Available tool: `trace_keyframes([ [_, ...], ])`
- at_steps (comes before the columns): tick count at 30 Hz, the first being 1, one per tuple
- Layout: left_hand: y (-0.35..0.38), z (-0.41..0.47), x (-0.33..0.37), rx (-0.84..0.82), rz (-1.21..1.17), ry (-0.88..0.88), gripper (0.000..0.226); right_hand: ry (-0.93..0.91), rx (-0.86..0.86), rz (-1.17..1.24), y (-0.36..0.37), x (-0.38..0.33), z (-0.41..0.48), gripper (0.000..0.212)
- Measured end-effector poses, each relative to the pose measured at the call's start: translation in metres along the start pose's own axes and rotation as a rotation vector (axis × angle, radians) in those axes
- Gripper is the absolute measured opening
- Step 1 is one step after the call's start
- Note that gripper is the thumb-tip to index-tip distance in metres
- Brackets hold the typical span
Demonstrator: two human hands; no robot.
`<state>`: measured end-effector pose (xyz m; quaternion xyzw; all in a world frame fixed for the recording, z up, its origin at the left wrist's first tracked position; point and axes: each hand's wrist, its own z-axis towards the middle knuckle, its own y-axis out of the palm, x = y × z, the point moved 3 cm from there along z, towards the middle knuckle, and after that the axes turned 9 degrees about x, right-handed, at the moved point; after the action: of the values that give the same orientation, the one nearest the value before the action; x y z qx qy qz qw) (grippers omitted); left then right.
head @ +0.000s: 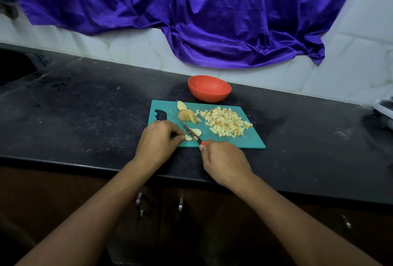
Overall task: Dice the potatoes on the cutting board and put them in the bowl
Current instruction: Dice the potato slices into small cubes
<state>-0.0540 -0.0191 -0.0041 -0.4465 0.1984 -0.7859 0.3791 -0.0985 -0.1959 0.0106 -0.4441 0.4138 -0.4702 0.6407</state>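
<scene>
A teal cutting board (pixel 251 138) lies on the black counter. On its right half sits a pile of diced potato (pixel 225 121). Larger potato slices (pixel 187 114) lie at its back left. My left hand (pixel 158 138) pinches a small potato piece (pixel 188 137) against the board's front edge. My right hand (pixel 223 160) grips a knife (pixel 190 132) by its red handle, and the blade crosses that piece. Another slice (pixel 196 131) lies just right of the blade. A red bowl (pixel 209 88) stands empty behind the board.
The black counter (pixel 85 117) runs left to a dark sink recess (pixel 14 68). A purple cloth (pixel 212 17) hangs over the white tiled wall behind. A pale object (pixel 383 111) sits at the far right edge. Cabinet handles (pixel 180 204) show below the counter.
</scene>
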Motion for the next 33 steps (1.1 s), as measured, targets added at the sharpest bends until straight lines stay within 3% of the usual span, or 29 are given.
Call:
trace_keyframes([
  [16,0.002,0.005,-0.005,-0.005,-0.047,-0.027,0.007,-0.137,-0.010,-0.118,0.001,-0.003,0.004,0.035],
  [24,0.001,0.008,-0.004,-0.035,-0.037,-0.013,0.008,-0.019,-0.023,0.090,-0.001,0.009,0.007,0.035],
  [26,0.001,0.014,-0.008,-0.100,-0.060,-0.025,0.011,0.026,-0.027,0.201,-0.003,0.014,0.007,0.038],
  [30,0.003,0.034,-0.014,-0.256,-0.138,0.015,0.023,0.261,0.014,0.648,-0.005,0.034,0.008,0.042],
  [33,0.007,0.049,-0.014,-0.415,-0.155,0.099,0.035,0.338,0.006,0.754,-0.003,0.040,0.008,0.042],
])
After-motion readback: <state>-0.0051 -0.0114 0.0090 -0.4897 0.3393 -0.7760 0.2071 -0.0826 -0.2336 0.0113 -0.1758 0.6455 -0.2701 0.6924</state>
